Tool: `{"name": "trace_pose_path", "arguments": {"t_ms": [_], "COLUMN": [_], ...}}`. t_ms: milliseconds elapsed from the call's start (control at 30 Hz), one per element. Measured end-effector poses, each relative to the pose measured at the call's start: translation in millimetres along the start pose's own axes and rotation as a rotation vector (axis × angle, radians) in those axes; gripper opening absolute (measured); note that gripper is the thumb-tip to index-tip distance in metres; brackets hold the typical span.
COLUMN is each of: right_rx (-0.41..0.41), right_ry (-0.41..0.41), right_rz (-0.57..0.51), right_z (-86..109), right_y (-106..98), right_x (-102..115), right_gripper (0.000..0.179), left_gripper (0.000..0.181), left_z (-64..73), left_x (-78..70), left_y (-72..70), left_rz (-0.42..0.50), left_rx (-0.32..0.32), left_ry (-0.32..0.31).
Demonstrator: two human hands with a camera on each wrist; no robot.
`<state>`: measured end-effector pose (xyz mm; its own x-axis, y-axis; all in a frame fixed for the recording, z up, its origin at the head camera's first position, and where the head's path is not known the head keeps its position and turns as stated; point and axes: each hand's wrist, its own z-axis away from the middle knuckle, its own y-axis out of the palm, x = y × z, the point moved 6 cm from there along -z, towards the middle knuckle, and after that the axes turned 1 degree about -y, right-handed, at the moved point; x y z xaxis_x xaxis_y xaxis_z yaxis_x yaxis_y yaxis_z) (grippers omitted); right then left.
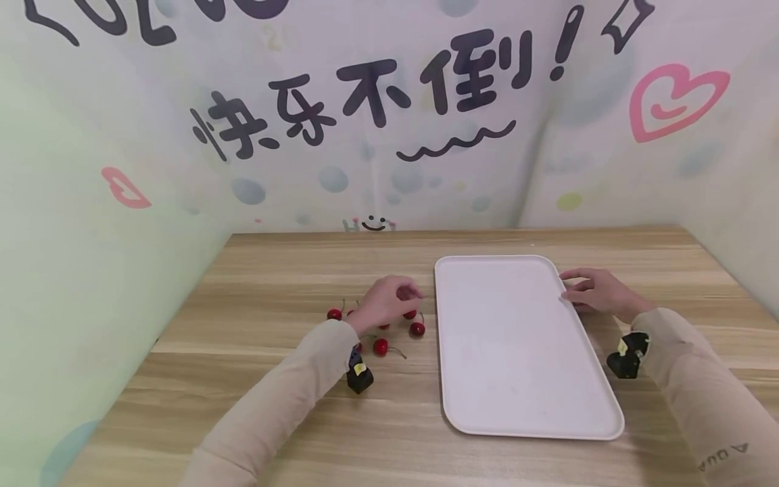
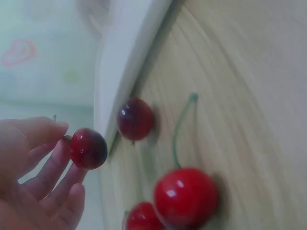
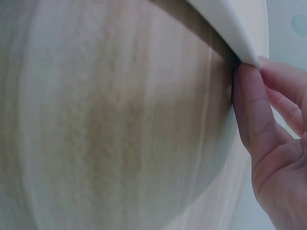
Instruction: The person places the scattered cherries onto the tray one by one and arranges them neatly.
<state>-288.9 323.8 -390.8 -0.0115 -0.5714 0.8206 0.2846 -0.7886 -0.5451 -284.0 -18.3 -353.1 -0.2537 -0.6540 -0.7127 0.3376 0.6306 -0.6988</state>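
My left hand (image 1: pixel 386 302) pinches the stem of a dark red cherry (image 2: pixel 88 148) between thumb and fingertips, and the fruit hangs just off them in the left wrist view. Beneath and around this hand several more red cherries with green stems lie on the wooden table, among them a bright cherry (image 2: pixel 186 197) and a darker cherry (image 2: pixel 135 119) close to the tray's side. At the far part of the right long edge of a white rectangular tray (image 1: pixel 517 352), my right hand (image 1: pixel 599 291) grips the rim, with thumb and fingers meeting at its edge.
The wooden table (image 1: pixel 255 406) ends at a printed wall cloth (image 1: pixel 341 196) with black lettering and pink hearts. Left of the tray lie a cherry (image 1: pixel 381 347) and a cherry (image 1: pixel 335 314). A black wrist camera (image 1: pixel 360 375) hangs under the left sleeve.
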Motion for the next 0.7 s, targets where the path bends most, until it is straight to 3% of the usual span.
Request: {"name": "trace_pose_path", "arguments": {"t_ms": [233, 533, 700], "right_rx": [0.005, -0.009, 0.000], "right_ry": [0.003, -0.003, -0.001], "right_rz": [0.023, 0.024, 0.029], "right_z": [-2.0, -2.1, -1.8], "right_y": [-1, -4, -2], "right_x": [0, -1, 1], "right_gripper": [0.052, 0.051, 0.052], "left_gripper": [0.012, 0.013, 0.015], "left_z": [-4.5, -18.1, -28.1], "left_x": [-21.8, -72.9, -94.6], "left_y": [2.6, 11.1, 20.6], "left_rz": [0.088, 0.202, 0.232], "left_rx": [0.004, 0.075, 0.069], "left_ry": [0.049, 0.158, 0.162]}}
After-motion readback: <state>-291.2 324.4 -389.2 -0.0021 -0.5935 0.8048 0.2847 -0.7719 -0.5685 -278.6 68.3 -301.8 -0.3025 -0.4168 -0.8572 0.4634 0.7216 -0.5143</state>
